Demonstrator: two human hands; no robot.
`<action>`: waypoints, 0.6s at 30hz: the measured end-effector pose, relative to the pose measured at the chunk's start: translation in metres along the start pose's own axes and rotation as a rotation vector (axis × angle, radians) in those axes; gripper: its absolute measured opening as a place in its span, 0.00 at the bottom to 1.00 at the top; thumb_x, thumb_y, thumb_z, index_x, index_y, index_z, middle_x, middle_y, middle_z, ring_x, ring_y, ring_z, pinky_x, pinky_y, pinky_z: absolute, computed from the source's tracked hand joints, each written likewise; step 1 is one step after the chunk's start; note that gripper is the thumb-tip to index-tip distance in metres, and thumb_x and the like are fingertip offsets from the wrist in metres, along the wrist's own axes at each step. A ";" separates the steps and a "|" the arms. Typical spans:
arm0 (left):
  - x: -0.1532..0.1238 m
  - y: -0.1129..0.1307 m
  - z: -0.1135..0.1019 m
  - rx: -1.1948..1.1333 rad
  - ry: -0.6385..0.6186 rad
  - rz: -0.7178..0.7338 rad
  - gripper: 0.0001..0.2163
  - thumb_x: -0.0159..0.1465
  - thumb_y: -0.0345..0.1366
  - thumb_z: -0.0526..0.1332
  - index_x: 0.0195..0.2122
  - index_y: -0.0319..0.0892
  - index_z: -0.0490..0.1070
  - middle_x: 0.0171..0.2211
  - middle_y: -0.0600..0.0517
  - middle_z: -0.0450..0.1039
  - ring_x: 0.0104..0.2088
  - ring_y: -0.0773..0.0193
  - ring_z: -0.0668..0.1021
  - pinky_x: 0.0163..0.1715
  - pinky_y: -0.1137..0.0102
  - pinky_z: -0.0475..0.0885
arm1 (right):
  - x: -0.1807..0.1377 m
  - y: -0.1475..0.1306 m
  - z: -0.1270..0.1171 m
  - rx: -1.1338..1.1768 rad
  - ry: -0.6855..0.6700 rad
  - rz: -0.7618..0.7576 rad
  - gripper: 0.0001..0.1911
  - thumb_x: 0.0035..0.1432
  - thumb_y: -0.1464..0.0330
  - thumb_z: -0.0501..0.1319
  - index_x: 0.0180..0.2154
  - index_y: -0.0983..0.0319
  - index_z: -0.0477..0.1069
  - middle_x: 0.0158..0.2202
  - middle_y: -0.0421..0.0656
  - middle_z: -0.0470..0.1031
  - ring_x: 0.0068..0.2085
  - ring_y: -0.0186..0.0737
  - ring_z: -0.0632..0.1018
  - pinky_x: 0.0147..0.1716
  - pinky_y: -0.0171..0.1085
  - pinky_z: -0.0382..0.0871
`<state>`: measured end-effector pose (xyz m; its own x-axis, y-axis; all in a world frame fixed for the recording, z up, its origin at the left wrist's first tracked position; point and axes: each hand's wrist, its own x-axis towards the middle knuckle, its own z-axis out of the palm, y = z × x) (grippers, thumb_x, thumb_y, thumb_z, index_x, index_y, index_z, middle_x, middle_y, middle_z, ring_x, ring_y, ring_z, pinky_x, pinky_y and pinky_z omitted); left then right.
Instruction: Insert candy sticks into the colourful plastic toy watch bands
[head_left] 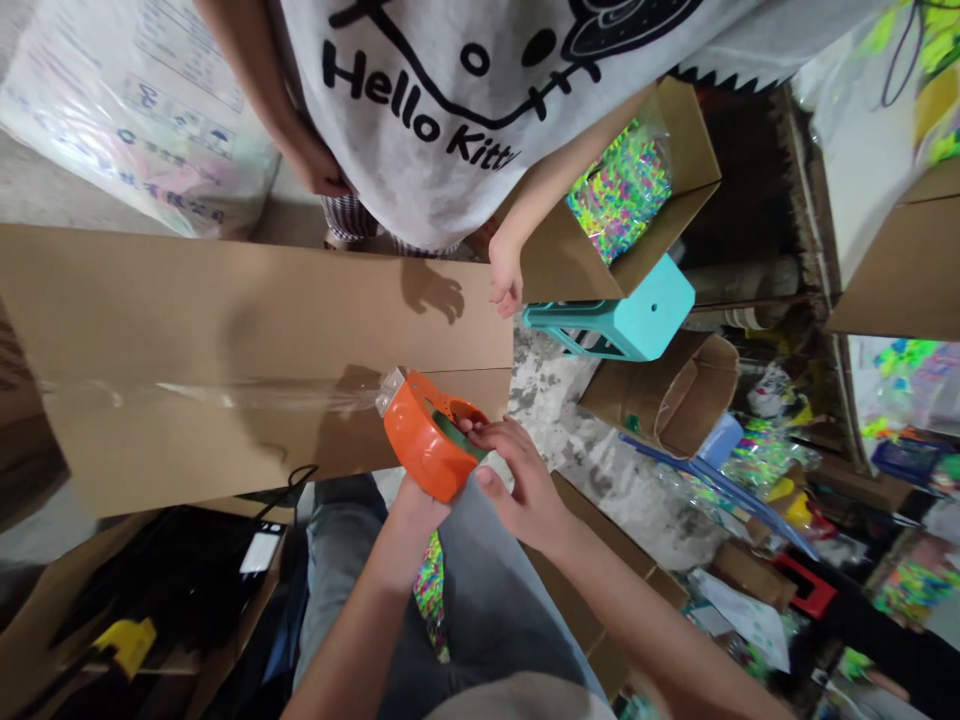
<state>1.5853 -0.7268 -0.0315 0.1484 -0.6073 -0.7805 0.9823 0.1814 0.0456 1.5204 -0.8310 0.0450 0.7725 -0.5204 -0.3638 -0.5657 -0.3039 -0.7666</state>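
Nearest the camera, the person's right forearm [637, 620] angles toward the carton [187, 310]. Above the carton's near right edge, the left hand [421, 505] looks closed on an orange tape dispenser [421, 445]; the right hand [532, 490], thumb and fingers apart, reaches to its roll [451, 430]. The step seems to be taping the carton's seam; next calls for a straight pull rightward. A co-worker's hand [507, 278] at the carton's far right corner and a turquoise stool [651, 312] beyond crowd that end.

I see both bare forearms [367, 595] stretched forward, the bare left hand [421, 502] gripping, mostly hidden, the bare right hand [529, 490] loosely spread, thumb [492, 486] apart from the fingers [510, 438].
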 end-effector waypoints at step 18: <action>-0.014 -0.001 -0.001 0.030 -0.207 -0.097 0.26 0.39 0.33 0.75 0.42 0.41 0.76 0.45 0.46 0.78 0.55 0.49 0.72 0.56 0.61 0.65 | 0.006 0.017 -0.006 0.336 0.071 0.416 0.11 0.54 0.58 0.64 0.30 0.59 0.70 0.32 0.42 0.77 0.36 0.41 0.78 0.38 0.40 0.72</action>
<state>1.5818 -0.7181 -0.0212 0.0701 -0.7670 -0.6378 0.9956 0.0932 -0.0027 1.5138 -0.8441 0.0326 0.4751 -0.5988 -0.6447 -0.6871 0.2053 -0.6970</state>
